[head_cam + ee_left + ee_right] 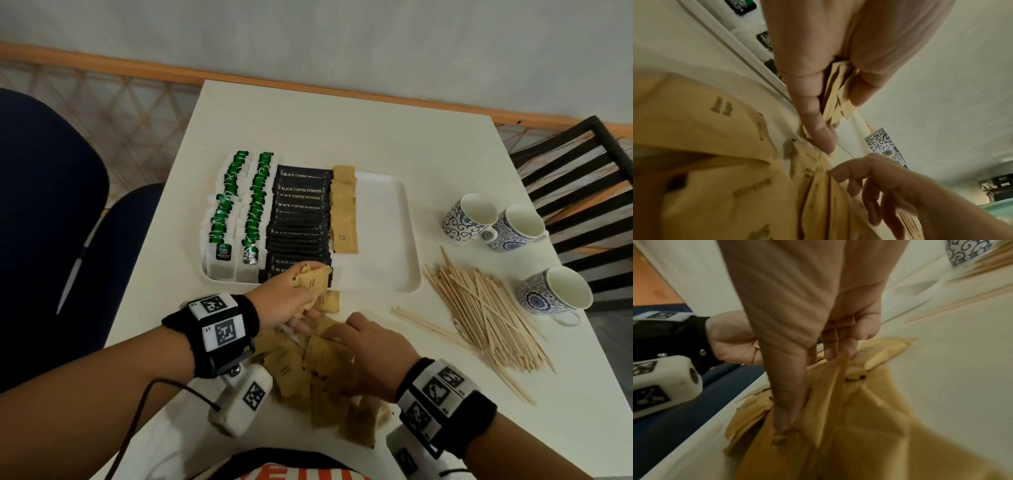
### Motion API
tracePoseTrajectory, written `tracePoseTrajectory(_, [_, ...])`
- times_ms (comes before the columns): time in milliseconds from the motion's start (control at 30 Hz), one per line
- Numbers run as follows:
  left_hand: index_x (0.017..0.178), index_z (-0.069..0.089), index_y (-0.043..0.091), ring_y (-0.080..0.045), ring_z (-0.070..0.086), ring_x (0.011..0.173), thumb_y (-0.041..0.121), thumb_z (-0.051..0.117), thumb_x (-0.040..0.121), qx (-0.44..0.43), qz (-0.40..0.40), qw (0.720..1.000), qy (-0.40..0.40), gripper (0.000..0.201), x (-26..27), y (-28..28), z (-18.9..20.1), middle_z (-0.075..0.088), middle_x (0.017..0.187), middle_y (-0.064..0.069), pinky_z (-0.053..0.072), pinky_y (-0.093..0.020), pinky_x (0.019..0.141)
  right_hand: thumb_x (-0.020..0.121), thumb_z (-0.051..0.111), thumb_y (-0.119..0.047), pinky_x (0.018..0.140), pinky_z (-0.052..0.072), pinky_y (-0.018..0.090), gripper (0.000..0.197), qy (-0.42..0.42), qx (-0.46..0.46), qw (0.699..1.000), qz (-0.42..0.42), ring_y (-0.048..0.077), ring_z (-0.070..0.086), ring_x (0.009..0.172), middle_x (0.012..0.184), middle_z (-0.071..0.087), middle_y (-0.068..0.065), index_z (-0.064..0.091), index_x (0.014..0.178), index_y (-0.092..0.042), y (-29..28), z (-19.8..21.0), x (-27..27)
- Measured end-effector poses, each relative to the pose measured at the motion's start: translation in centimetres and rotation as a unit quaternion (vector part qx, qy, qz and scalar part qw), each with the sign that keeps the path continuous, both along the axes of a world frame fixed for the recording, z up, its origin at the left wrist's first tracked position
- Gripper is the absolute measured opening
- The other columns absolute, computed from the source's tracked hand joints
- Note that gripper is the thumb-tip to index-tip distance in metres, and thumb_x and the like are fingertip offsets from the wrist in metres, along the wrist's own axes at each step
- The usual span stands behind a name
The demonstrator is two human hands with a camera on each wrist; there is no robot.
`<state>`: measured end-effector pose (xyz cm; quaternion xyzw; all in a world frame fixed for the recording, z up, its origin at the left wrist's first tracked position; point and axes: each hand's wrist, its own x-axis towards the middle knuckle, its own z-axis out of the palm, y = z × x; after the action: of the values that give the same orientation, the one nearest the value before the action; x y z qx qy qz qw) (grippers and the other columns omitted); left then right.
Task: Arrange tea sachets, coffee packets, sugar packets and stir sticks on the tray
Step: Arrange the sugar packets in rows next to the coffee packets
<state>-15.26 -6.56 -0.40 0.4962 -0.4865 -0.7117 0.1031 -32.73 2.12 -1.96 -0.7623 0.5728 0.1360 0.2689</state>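
Observation:
A white tray [383, 233] holds two columns of green tea sachets [239, 205], a column of black coffee packets [299, 219] and a column of brown sugar packets [344, 212]. Its right part is bare. At the tray's front edge my left hand [298, 298] grips a small bunch of sugar packets [313, 281], a stack clamped between thumb and fingers [836, 97]. My right hand [339, 334] is on the loose pile of sugar packets [298, 373] near me. Its thumb and fingers pinch one packet [830, 386] that stands on edge. Wooden stir sticks [479, 315] lie heaped to the right.
Three blue-patterned cups [469, 216] [520, 226] [555, 291] stand at the table's right side behind the sticks. A dark blue chair [51, 205] is at the left and a black slatted chair [582, 171] at the far right.

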Motion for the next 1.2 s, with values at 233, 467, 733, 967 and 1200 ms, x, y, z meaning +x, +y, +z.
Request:
tracePoseTrajectory(233, [0.100, 0.056, 0.032, -0.023, 0.063, 0.085, -0.004, 0.037, 0.088, 0.002, 0.028, 0.999, -0.016, 0.043, -0.2, -0.1, 0.5, 0.053, 0.103, -0.012, 0.058, -0.040, 0.073, 0.082, 0.063, -0.046, 0.079, 0.043, 0.029, 0.041, -0.015, -0.021, 0.998, -0.056, 0.017, 0.051, 0.102, 0.111, 0.049, -0.005, 0.052, 0.118, -0.028, -2.0, 0.0, 0.1])
tracePoseTrajectory(467, [0.105, 0.056, 0.027, -0.027, 0.067, 0.085, 0.018, 0.051, 0.094, 0.037, 0.058, 0.998, -0.017, 0.016, 0.1, -0.1, 0.7, 0.058, 0.110, -0.013, 0.057, -0.049, 0.079, 0.076, 0.076, -0.032, 0.064, 0.050, 0.019, 0.013, -0.300, -0.011, 0.901, -0.313, 0.004, 0.062, 0.065, 0.069, 0.067, -0.010, 0.065, 0.075, -0.025, -2.6, 1.0, -1.1])
tracePoseTrajectory(733, [0.113, 0.060, 0.021, -0.027, 0.067, 0.084, 0.017, 0.044, 0.098, 0.110, 0.103, 0.983, 0.107, 0.022, -0.7, -0.2, 1.6, 0.065, 0.105, -0.009, 0.058, -0.046, 0.077, 0.080, 0.074, -0.020, 0.070, 0.056, 0.033, 0.013, -0.463, -0.011, 0.773, -0.433, 0.023, 0.071, 0.082, 0.087, 0.074, 0.006, 0.072, 0.092, -0.015, -4.3, 1.5, -0.5])
tracePoseTrajectory(967, [0.117, 0.056, 0.014, -0.021, 0.069, 0.072, 0.002, 0.075, 0.076, 0.053, 0.121, 0.984, 0.122, 0.046, -0.7, -1.3, 1.0, 0.070, 0.087, -0.008, 0.060, -0.039, 0.061, 0.076, 0.077, -0.011, 0.050, 0.053, 0.030, 0.029, -0.501, 0.006, 0.731, -0.462, 0.018, 0.067, 0.065, 0.081, 0.071, 0.004, 0.062, 0.100, -0.016, -5.5, 2.7, -0.2])
tracePoseTrajectory(1200, [0.115, 0.059, 0.011, -0.020, 0.067, 0.066, 0.001, 0.074, 0.077, 0.059, 0.147, 0.978, 0.135, 0.042, -1.1, -2.3, 0.9, 0.070, 0.083, -0.007, 0.059, -0.035, 0.057, 0.089, 0.064, -0.018, 0.045, 0.047, 0.028, 0.016, -0.492, -0.005, 0.740, -0.459, 0.015, 0.057, 0.051, 0.074, 0.067, 0.005, 0.060, 0.104, -0.013, -6.9, 3.0, -0.3])
